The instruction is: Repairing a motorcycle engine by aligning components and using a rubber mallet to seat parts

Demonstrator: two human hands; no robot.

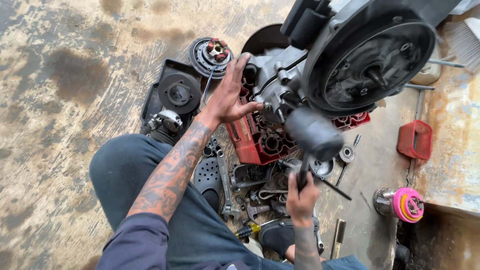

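A grey scooter engine [350,60] with a round open side housing rests on a red plastic crate [250,140]. My left hand [231,95] is spread flat against the engine's left casing, fingers apart. My right hand [301,196] grips the thin handle of a black rubber mallet [314,134], whose blurred head is right beside the engine's lower casing.
Parts lie on the stained concrete floor: a black fan cover [175,92], a round stator with red coils [212,52], a spanner [226,185], a screwdriver with a yellow handle [250,230], a small red tray [415,139] and a pink-capped cylinder [402,204]. My knee [125,170] is at the left.
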